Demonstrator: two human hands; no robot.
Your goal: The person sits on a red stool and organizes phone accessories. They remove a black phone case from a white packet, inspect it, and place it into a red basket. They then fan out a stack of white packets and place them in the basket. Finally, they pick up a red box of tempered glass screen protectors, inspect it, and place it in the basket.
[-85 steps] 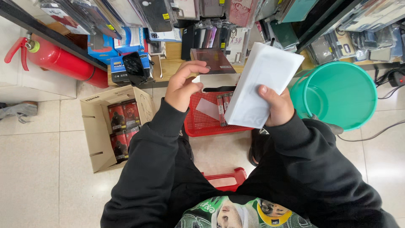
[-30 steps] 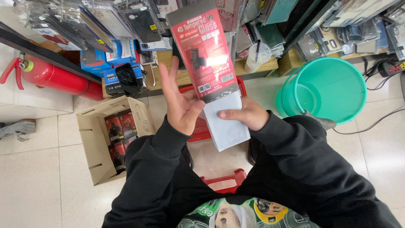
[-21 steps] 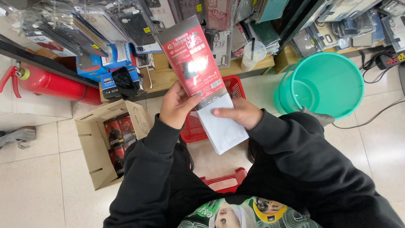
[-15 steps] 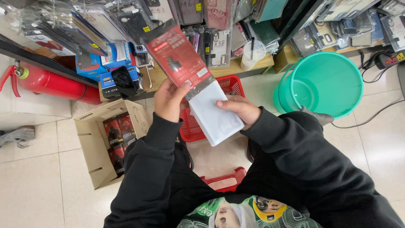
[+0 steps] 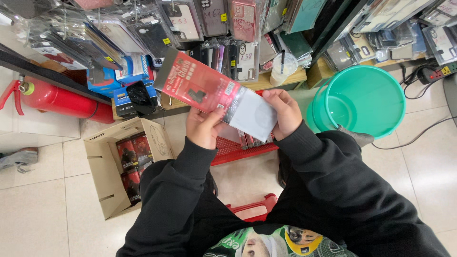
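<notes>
My left hand (image 5: 203, 127) grips a flat red retail packet (image 5: 196, 86) by its lower edge, tilted up to the left. My right hand (image 5: 283, 112) holds a white sleeve or envelope (image 5: 252, 114) at its right end; the red packet's end sits inside or against the white sleeve. Both are held above a red plastic basket (image 5: 233, 148) on the floor. My black sleeves fill the lower part of the view.
An open cardboard box (image 5: 110, 162) with red packets stands at left. A teal bucket (image 5: 365, 98) sits at right, a red fire extinguisher (image 5: 56, 100) at far left. Racks of hanging phone cases (image 5: 209, 19) fill the top. A cable and power strip (image 5: 435, 74) lie at right.
The red packet has swung from nearly upright to tilted far left. The white sleeve has moved up with it, now held across between both hands.
</notes>
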